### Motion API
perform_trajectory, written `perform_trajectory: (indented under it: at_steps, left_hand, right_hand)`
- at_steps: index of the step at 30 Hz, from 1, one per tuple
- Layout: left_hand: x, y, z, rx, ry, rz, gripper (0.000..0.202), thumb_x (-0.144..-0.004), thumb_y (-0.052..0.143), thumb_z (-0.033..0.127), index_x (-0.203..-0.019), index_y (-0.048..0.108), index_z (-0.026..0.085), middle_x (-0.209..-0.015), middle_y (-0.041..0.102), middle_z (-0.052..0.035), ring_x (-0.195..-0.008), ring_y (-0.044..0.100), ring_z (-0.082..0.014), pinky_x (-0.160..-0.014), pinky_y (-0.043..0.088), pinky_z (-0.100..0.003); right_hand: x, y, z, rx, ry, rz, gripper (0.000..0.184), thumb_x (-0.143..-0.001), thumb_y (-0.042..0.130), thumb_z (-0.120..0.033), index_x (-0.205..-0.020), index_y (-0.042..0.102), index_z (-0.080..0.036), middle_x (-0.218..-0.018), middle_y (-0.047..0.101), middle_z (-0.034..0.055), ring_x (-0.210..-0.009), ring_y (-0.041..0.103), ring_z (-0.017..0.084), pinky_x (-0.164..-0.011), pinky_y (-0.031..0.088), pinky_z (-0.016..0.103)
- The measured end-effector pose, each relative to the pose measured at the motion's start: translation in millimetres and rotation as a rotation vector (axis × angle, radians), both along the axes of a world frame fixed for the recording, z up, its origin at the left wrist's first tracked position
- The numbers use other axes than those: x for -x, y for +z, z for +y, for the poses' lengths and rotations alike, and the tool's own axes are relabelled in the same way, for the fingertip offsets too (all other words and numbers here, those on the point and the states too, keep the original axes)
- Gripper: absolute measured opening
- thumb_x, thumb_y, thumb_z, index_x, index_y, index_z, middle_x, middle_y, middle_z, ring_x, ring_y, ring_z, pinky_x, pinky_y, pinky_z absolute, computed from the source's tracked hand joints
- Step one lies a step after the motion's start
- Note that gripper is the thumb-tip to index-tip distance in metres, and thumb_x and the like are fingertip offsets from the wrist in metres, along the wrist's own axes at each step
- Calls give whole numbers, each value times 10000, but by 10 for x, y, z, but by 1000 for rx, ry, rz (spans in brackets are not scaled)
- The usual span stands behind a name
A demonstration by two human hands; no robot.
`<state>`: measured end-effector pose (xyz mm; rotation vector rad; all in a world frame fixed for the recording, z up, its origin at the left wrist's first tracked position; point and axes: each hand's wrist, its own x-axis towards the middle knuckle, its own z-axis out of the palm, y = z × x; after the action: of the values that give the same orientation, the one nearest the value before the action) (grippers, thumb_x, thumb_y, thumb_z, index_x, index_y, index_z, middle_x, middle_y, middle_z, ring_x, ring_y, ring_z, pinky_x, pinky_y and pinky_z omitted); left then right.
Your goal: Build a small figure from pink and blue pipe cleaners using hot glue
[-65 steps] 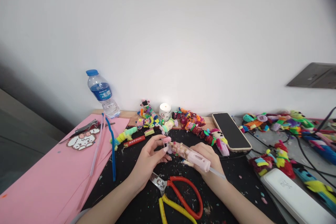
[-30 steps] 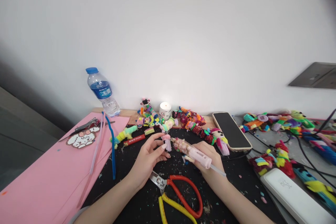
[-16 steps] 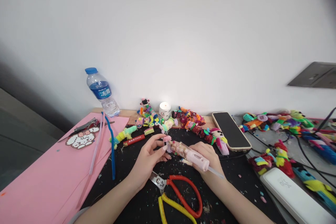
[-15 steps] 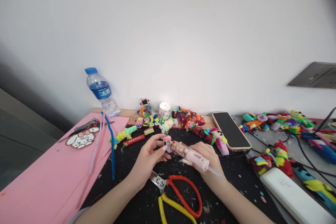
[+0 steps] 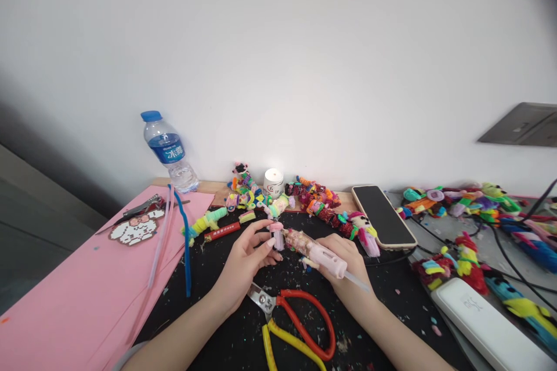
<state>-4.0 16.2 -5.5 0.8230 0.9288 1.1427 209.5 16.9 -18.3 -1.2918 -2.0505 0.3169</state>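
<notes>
Between the thumb and fingers of my left hand (image 5: 248, 255) is a small pink and lilac pipe-cleaner figure (image 5: 277, 235), held upright. My right hand (image 5: 346, 258) is closed around a pale pink glue gun (image 5: 324, 258), with a clear glue stick (image 5: 357, 282) poking out of its back end. The gun's nozzle end, covered in brownish residue, points left and sits close beside the figure; whether they touch I cannot tell. Below my hands lie scissors (image 5: 265, 301) with one red and one yellow handle, their blade tips hidden under my left hand.
Pipe-cleaner figures (image 5: 326, 214) line the back of the black mat, near a white cup-like container (image 5: 273, 182). At right are a phone (image 5: 383, 217), a white power bank (image 5: 487, 322) and cables. A water bottle (image 5: 169, 151) and pink sheets (image 5: 100, 295) are at left.
The figure in my left hand has turned slightly and shows more of its lilac lower part. The glue gun has shifted a little, its nozzle now slightly right of the figure.
</notes>
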Motion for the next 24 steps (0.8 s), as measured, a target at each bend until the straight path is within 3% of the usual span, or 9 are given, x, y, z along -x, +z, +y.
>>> perform_trajectory:
  at_steps: [11,24]
  left_hand:
    - [7,-9,7,13,28,-1,409,-767,669,285,-1149,535,228,-930,637,-31,-681,626,-113,-674,473,-241]
    - [6,22,12,11,-14,82,413,-753,678,320,-1131,545,218,-1015,639,-63,-683,629,-134,-675,474,-266]
  right_hand:
    - [0,3,2,16,-47,-3,101,-842,572,-290,-857,635,-212,-802,652,12,-737,600,174,-684,370,302]
    - [35,54,-10,-29,34,-9,103,-838,589,-298,-863,637,-211,-778,662,19,-704,601,165,-692,373,305]
